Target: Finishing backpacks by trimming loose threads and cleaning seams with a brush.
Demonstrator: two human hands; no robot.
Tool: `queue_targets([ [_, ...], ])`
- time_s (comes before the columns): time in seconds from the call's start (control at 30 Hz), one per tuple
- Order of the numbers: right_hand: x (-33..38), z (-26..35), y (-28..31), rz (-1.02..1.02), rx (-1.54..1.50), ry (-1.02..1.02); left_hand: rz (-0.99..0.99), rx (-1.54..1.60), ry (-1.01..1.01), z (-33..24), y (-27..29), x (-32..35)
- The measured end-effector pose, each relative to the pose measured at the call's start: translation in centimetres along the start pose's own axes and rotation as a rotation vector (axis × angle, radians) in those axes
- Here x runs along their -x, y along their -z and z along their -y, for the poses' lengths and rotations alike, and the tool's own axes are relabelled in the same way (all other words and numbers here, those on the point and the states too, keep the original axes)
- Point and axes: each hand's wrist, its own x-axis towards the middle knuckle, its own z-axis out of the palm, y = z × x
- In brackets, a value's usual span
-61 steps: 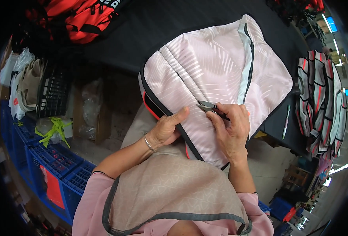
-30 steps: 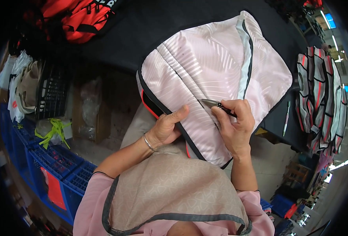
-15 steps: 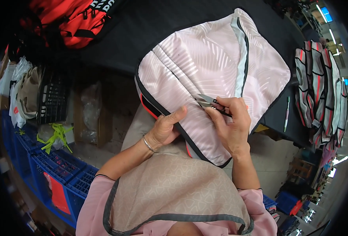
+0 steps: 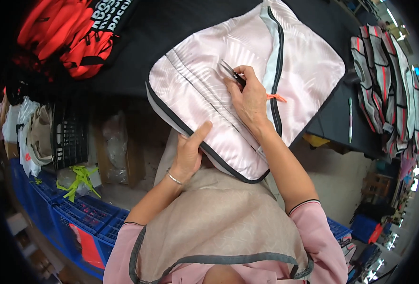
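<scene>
Head view: the right hand (image 4: pixel 250 102) has moved farther up the pale pink, white-patterned, black-edged fabric piece (image 4: pixel 219 87) than half a second ago.
The left hand (image 4: pixel 190 154) grips the fabric piece's lower left edge, thumb on top, fingers hidden beneath. The fabric piece overhangs the near edge of the black-covered table (image 4: pixel 330 128). The right hand, back upward, is closed around small black-handled metal snips (image 4: pixel 236 75), their parted blades pointing up and left, away from the dark seam (image 4: pixel 209 102) they were beside earlier. An orange cord (image 4: pixel 276 97) shows beside its outer edge. Farther right, a strip of tabletop with a slim white toothbrush (image 4: pixel 350 120) separates the fabric piece from stacked grey, red-trimmed bags (image 4: pixel 384 90).
</scene>
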Motion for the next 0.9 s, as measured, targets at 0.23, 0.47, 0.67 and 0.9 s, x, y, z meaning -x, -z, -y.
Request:
queue_targets([
  [0.23,0.7,0.8,1.6,-0.005,-0.132,-0.028,0.007,-0.110,0.221,1.6,-1.5,0.6],
  [0.47,9.6,3.0,8.6,-0.151,0.081,0.093,0.147,-0.008,0.257,0.8,-1.8,0.8],
  [0.67,10.9,3.2,9.0,-0.125,0.373,0.345,0.181,-0.014,0.358,1.0,-2.1,0.7],
  [0.9,10.6,2.9,8.4,-0.163,0.462,0.398,0.188,0.000,0.325,0.9,-2.6,0.9],
])
